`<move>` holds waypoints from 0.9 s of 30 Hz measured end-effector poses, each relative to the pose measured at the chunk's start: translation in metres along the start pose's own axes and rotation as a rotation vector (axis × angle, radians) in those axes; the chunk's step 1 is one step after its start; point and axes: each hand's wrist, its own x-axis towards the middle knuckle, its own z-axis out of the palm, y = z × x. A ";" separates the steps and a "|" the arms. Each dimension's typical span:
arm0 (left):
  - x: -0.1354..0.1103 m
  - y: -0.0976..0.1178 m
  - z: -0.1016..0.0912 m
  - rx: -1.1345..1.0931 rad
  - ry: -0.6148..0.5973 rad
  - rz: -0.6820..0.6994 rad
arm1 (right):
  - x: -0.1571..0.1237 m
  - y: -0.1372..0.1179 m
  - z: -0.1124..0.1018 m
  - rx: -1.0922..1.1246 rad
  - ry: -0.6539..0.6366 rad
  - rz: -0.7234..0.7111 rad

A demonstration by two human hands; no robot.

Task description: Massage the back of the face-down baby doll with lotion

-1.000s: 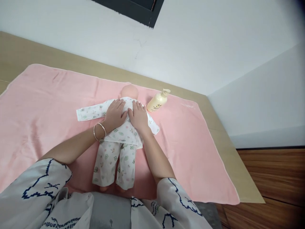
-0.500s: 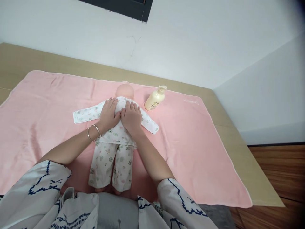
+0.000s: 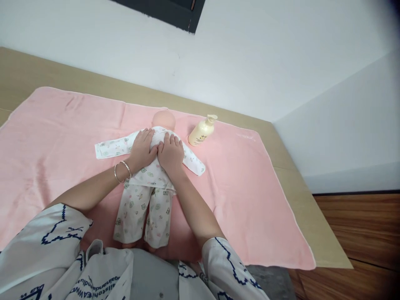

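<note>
A baby doll [image 3: 163, 119] in white printed pajamas lies on a pink blanket [image 3: 243, 187], its head at the far side and no face showing. My left hand [image 3: 142, 149] rests flat on the left part of its upper back, a bracelet [image 3: 123, 171] round the wrist. Beside it, my right hand [image 3: 171, 152] lies flat on the right part, thumbs close together. Both hands are open with the fingers stretched out. The pajama sleeves [image 3: 114, 146] spread out to either side, and the pajama trousers [image 3: 133, 214] point towards me.
A cream pump bottle [image 3: 201, 132] stands on the blanket to the right of the doll's head. The blanket covers most of a wooden table [image 3: 290, 177]. Behind is a white wall [image 3: 125, 46] with a dark frame [image 3: 168, 12]. Wooden flooring [image 3: 365, 225] shows at right.
The view has shifted slightly. Both hands stay flat on the doll's back, in nearly the same spots.
</note>
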 end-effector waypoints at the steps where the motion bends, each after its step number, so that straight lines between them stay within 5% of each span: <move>1: 0.000 0.000 0.000 0.005 0.003 0.002 | 0.000 0.000 0.000 -0.002 -0.006 0.000; 21: 0.000 0.002 0.002 0.026 0.147 0.069 | 0.001 -0.003 0.005 -0.029 -0.020 0.039; 27: -0.002 0.006 -0.003 -0.016 0.165 0.082 | -0.016 -0.019 0.005 -0.007 0.083 0.083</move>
